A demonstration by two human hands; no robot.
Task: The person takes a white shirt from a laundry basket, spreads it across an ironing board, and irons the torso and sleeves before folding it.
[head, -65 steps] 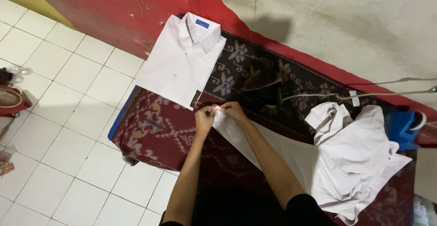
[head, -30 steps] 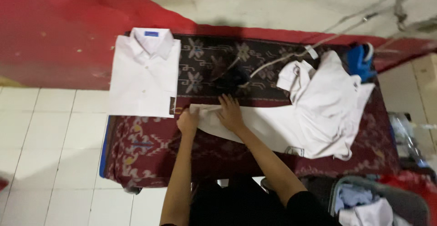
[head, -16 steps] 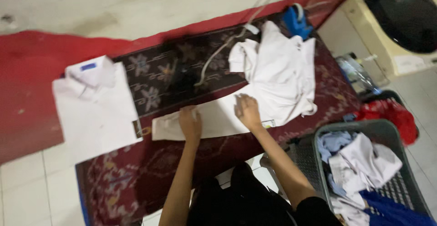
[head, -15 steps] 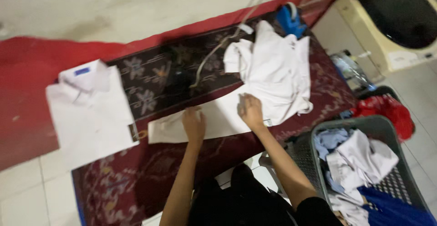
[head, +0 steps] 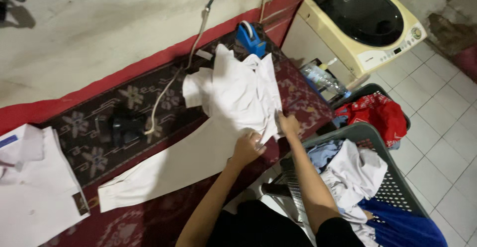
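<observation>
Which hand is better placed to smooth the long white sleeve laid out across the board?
Probably the left hand: it already rests on the white shirt where the sleeve begins. The right hand grips the shirt's far edge, away from the sleeve.

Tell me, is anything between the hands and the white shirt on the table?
No, nothing visible is in the way. The left hand already rests on the white shirt near its lower edge, and the right hand touches the shirt's edge at the table's side. The dark iron and its cord lie farther back on the patterned cloth.

Shirt (head: pixel 233 95) on table (head: pixel 298 95); basket (head: pixel 392 177) to its right.
</observation>
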